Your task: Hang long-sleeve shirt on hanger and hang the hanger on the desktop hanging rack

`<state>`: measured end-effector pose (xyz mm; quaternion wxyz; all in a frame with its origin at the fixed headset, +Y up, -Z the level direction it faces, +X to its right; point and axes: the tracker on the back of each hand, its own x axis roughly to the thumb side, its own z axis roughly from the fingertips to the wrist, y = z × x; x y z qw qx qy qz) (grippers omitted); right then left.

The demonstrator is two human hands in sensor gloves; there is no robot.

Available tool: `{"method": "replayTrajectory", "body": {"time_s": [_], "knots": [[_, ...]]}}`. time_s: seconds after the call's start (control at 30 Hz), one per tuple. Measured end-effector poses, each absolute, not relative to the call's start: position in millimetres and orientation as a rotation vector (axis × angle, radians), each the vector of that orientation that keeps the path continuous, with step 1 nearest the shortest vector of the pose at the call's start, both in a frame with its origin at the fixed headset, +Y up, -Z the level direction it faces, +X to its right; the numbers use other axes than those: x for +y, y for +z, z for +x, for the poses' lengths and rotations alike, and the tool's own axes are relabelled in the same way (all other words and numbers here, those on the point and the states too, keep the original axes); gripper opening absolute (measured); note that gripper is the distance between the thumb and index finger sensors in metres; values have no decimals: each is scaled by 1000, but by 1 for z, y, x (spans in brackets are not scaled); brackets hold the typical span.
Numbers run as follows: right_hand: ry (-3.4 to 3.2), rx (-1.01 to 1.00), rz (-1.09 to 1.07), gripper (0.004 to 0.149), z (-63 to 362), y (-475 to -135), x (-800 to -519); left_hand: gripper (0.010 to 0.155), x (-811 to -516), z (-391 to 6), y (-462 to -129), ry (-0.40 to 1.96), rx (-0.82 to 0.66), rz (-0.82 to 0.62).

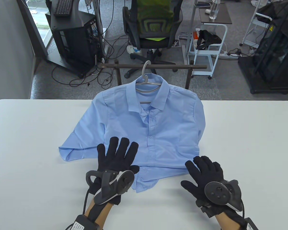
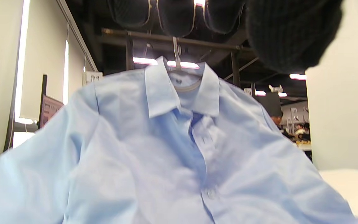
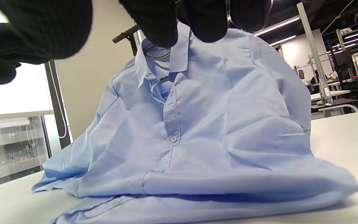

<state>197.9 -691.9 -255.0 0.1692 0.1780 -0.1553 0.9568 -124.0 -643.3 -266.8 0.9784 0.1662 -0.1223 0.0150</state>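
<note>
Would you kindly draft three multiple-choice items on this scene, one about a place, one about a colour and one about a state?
1. Where is the hook of the hanger?
A. Over the dark rail of the rack
B. Flat on the table
C. In the right hand

2. What colour is the shirt?
A. White
B. Light blue
C. Green

3. How does the left hand lie?
A. Curled round the hanger
B. Pinching the collar
C. Fingers spread and straight over the shirt's lower part

Answers:
1 A: in the table view the hook curves over the rack rail behind the table.
2 B: the fabric shows light blue in all three views.
3 C: the table view shows the fingers straight and fanned; the right hand is open at the hem too.
</note>
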Motion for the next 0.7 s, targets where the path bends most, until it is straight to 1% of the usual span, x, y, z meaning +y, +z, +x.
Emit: {"method": "replayTrajectory", "body": {"time_s": [0.1,0.23,0.4,0.57,0.7], "knots": [[2750,-430,522,76,193,-256,-697,89,-662,-122,-270,25,-251,288],[2798,-356,528,81,187,-259,-706,91,-687,-118,-273,57,-260,233],[2833,-307,527,87,185,-265,-716,95,-714,-115,-274,13,-286,184],[2862,-264,521,89,183,-269,-723,95,-730,-115,-275,-16,-287,146],[2874,-247,525,90,181,-269,-726,95,-733,-116,-274,-4,-293,131]]}}
